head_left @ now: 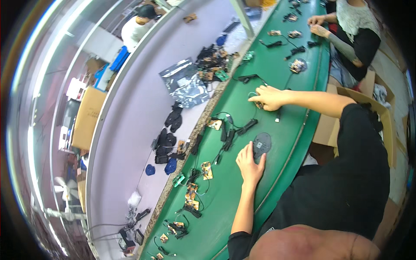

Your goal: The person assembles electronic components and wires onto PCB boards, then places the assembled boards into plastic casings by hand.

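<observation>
On the green belt, my left hand [250, 165] grips the near end of a dark grey oval mouse shell [262, 141] between thumb and fingers. The shell lies flat, with a small label at its middle. Farther along the belt, my right hand [272, 98] has its fingers closed on a small circuit board [259, 105], mostly hidden under them. Close to that hand lies a black cable plug [277, 116]. Left of the shell are bundled black cables [229, 138] and a tan circuit board [214, 124].
More boards with cables [192, 195] line the green belt [225, 195]. On the lilac shelf beside it sit silver bags [186, 86], a heap of boards [214, 60] and dark plastic parts [164, 145]. A co-worker's hands [318, 27] are at the far right, near cardboard boxes [329, 125].
</observation>
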Demonstrator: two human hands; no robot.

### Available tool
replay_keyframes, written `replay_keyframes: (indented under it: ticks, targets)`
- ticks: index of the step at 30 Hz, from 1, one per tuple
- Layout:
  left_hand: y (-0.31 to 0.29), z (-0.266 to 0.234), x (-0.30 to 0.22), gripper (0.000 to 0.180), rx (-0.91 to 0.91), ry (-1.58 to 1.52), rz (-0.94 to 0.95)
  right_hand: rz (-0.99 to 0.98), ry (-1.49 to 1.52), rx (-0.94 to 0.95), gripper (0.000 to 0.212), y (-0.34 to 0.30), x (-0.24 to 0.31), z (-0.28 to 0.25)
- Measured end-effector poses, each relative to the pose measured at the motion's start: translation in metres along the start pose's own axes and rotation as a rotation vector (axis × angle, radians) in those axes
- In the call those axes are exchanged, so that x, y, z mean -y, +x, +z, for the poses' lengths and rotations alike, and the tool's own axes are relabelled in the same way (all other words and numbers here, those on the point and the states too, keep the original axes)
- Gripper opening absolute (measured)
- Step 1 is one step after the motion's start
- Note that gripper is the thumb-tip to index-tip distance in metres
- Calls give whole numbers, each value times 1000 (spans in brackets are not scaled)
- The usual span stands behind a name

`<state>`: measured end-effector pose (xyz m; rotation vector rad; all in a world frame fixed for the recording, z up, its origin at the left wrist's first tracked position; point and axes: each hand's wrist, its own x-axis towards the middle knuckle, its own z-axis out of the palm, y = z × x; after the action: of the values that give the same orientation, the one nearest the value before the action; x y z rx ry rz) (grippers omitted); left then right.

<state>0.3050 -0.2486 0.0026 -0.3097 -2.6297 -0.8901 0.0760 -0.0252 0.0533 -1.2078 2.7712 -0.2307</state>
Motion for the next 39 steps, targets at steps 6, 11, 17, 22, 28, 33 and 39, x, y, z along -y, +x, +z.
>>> replay_keyframes:
  ticks: [6,11,17,22,28,33,39]
  targets:
    - [-4,4,8,70,-46,-15,6,338,1028,127,67,13,-10,-61]
    - [0,4,5,72,-38,-38,10,-102,1640,-85,61,6,24,-164]
    - [41,-55,-9,67,-532,-135,106,-340,787,-51,37,23,154,-278]
    - [108,-184,-73,67,-933,-230,223,-775,582,-77,36,8,240,-297]
    - [83,-222,-86,28,-357,-842,128,-687,761,309,36,-5,256,-294]
    - [27,-158,-13,31,26,-1199,-237,-565,927,435,39,2,163,-153]
    - [2,-74,13,25,144,-1008,-781,-271,1184,319,28,-15,111,-12]
